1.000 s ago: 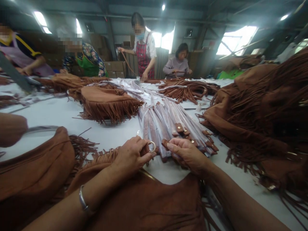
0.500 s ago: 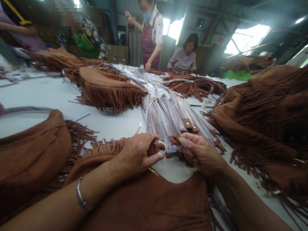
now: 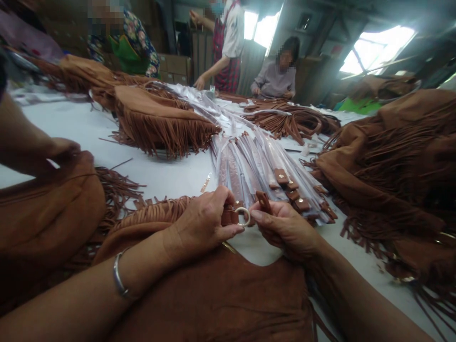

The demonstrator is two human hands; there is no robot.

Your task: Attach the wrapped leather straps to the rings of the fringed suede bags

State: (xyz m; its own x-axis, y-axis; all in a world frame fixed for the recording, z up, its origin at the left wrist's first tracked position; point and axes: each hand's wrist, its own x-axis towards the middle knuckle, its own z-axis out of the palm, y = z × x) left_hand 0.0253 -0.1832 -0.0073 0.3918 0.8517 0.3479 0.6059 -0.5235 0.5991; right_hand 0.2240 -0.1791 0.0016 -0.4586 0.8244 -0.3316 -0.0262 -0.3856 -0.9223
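Observation:
My left hand (image 3: 204, 218) pinches a short brown tab (image 3: 230, 217) that carries a pale gold metal ring (image 3: 243, 216). Close by on the right, my right hand (image 3: 285, 228) grips the brown end of a strap (image 3: 263, 202); its fingertips are right at the ring, and I cannot tell if they touch it. Beneath both hands lies a brown suede bag (image 3: 221, 294), with part of a gold zipper (image 3: 228, 247) showing. Beyond my hands, several plastic-wrapped straps (image 3: 245, 161) with brown riveted ends fan out on the table.
Fringed brown bags stand at the left (image 3: 46, 213), farther back (image 3: 153, 118) and at the right (image 3: 392, 156). A co-worker's hand (image 3: 60, 149) touches the left bag. Behind the white table (image 3: 171, 175), a bundle of brown straps (image 3: 285, 121) lies before several co-workers.
My right hand has drawn a strap end from the pile and moved left to the ring. My left hand keeps its hold. At the left, a co-worker's arm has come in over the bag.

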